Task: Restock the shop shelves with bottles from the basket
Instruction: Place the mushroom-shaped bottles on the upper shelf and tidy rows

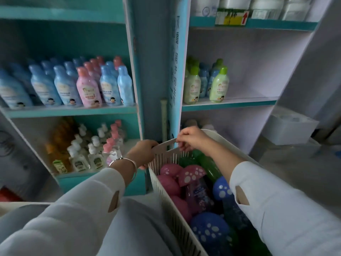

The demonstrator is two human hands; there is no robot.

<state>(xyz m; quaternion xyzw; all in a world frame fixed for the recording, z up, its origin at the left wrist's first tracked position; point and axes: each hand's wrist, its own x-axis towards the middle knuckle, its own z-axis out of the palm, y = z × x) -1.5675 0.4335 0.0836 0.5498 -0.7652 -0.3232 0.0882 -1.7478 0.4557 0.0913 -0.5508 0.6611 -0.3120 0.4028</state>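
A white slatted plastic basket (166, 191) sits low in front of me, holding pink bottles (190, 174) and blue bottles (221, 189) with spotted mushroom-shaped caps, plus green bottles (208, 165). My left hand (143, 154) grips the basket's far rim near its left corner, a silver bangle on the wrist. My right hand (190, 138) is closed on the same far rim, just to the right of the handle slot. Both arms wear white sleeves.
The left teal shelf (73, 110) carries rows of blue and pink bottles; below it stand small clear pump bottles (92, 154) and orange ones. The right shelf (230, 102) holds green and blue bottles at its left end. A white box (291, 126) lies on the floor at right.
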